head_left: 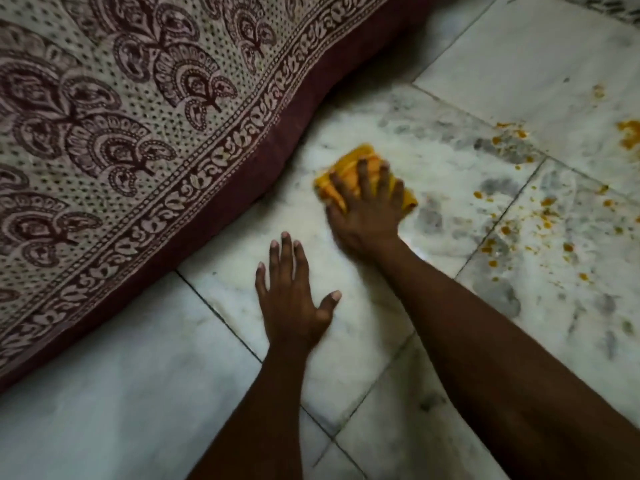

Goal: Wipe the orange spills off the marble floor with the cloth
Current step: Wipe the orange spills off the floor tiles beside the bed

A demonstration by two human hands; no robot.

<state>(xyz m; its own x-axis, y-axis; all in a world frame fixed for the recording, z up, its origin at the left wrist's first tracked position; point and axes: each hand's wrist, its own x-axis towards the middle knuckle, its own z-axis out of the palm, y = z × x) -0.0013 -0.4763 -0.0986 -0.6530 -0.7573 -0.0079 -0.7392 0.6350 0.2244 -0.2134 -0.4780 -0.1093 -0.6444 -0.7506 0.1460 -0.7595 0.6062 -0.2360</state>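
Glossy marble floor, soft cloth

The right hand is appearing blurred and is covering the middle of the cloth. The right edge is cutting off one orange spill; top and left edges are cropping the patterned bedspread.

Cloth on floor mid-frame, right grip flat on top. Left grip on floor, nearer & left of cloth. Mattress at left; spills on floor to cloth's right.
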